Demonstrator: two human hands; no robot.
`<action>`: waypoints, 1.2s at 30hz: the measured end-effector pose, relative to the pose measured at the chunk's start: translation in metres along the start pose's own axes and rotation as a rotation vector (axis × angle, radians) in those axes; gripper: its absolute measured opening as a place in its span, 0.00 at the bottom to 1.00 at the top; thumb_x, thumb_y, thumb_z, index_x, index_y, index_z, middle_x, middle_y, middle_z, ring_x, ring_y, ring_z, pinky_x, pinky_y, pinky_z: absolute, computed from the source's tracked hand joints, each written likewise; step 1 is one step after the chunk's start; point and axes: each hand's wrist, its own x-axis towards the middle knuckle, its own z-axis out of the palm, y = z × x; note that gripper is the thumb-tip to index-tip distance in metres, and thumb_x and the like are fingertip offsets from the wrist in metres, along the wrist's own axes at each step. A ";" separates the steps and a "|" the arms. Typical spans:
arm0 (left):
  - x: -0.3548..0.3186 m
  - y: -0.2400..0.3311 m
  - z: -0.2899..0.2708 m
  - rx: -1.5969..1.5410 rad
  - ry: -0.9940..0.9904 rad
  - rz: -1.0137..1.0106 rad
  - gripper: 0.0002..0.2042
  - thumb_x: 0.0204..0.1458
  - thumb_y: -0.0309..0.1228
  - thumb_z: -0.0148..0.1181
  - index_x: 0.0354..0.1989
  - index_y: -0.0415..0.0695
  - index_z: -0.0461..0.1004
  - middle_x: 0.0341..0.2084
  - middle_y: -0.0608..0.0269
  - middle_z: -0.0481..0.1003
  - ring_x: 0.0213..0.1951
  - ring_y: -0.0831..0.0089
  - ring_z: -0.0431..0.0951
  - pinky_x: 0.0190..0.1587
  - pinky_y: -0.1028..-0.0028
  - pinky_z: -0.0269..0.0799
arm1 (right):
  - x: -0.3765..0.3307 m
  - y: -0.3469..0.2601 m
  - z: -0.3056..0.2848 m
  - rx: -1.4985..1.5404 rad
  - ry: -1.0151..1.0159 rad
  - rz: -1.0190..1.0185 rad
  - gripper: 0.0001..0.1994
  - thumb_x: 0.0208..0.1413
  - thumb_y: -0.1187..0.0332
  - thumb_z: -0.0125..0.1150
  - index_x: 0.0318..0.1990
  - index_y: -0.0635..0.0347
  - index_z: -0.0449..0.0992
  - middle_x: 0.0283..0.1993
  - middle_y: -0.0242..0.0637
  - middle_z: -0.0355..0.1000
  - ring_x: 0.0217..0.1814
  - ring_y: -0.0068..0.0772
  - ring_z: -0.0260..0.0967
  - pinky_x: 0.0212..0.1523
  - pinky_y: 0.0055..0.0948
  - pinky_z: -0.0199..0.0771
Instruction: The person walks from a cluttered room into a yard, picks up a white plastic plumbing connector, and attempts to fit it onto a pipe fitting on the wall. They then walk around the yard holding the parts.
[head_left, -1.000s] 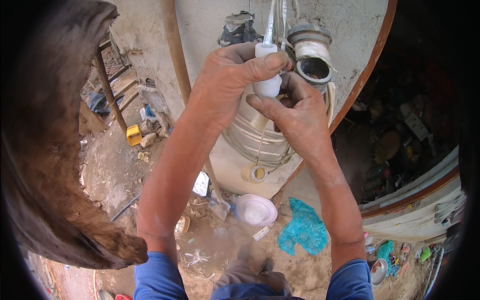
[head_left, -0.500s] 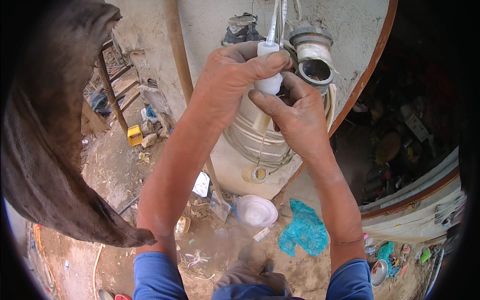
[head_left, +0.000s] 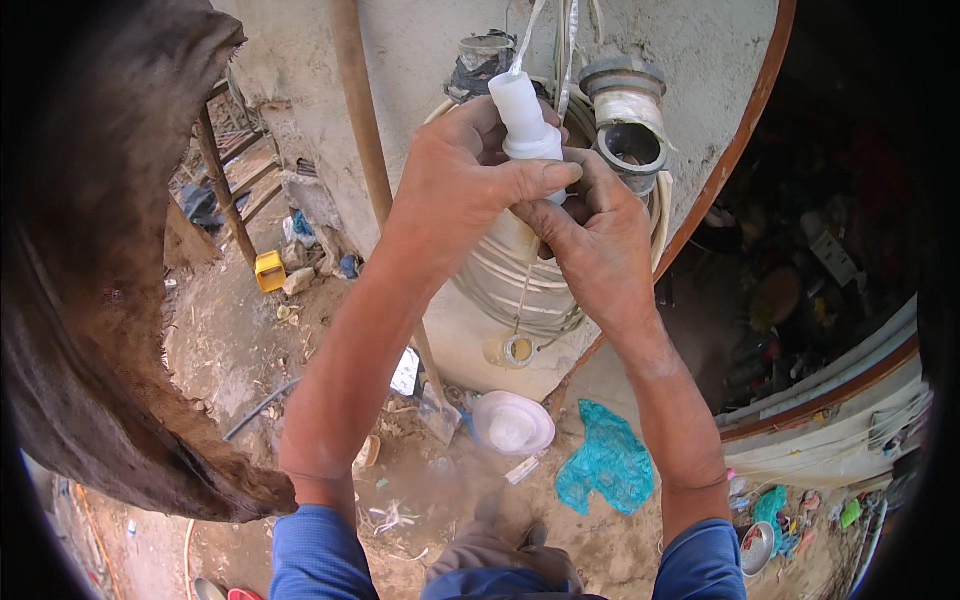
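A white, stepped plastic fitting [head_left: 520, 112] is held up in front of the wall, its narrow top tilted left. A pale strip or cord [head_left: 526, 40] rises from its top end. My left hand [head_left: 450, 185] is closed around the fitting's middle, thumb across the front and fingers behind. Touching it, my right hand [head_left: 608, 235] pinches the lower end between thumb and fingers. That lower end is mostly hidden by both hands. Below them, a thin cord [head_left: 524, 290] runs down to a small cream-coloured ring-shaped piece [head_left: 512, 350] against the wall.
Coiled pale cable or hose [head_left: 500, 285] hangs behind my hands, beside grey pipe ends [head_left: 630, 150]. A wooden pole [head_left: 360, 110] leans at left, near a dark hanging cloth [head_left: 90, 300]. A pink basin [head_left: 512, 422] and turquoise plastic bag [head_left: 605, 460] lie on the ground.
My left hand's grip has slid lower on the fitting, baring more of its upper part. The fitting's top and its strip have tipped left. The hanging cloth has shifted slightly.
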 end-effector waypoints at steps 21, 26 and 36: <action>0.012 -0.005 -0.007 -0.291 -0.107 0.042 0.27 0.43 0.27 0.74 0.53 0.35 0.72 0.42 0.53 0.80 0.44 0.68 0.80 0.51 0.69 0.77 | 0.006 -0.001 -0.002 0.302 -0.047 0.078 0.15 0.57 0.64 0.69 0.45 0.65 0.75 0.29 0.27 0.72 0.22 0.12 0.62 0.21 0.16 0.61; 0.015 -0.012 -0.006 -0.283 -0.092 0.072 0.29 0.43 0.27 0.74 0.55 0.35 0.70 0.42 0.50 0.79 0.45 0.66 0.80 0.51 0.68 0.77 | 0.005 0.004 -0.004 0.112 0.011 0.032 0.16 0.57 0.63 0.69 0.46 0.65 0.74 0.29 0.27 0.72 0.22 0.12 0.62 0.22 0.15 0.61; 0.016 -0.010 -0.015 -0.327 -0.193 0.013 0.29 0.46 0.30 0.73 0.56 0.34 0.69 0.43 0.48 0.78 0.47 0.64 0.79 0.53 0.67 0.75 | 0.009 0.007 -0.007 0.451 -0.166 0.147 0.12 0.56 0.66 0.67 0.41 0.64 0.75 0.27 0.24 0.70 0.22 0.10 0.61 0.22 0.15 0.61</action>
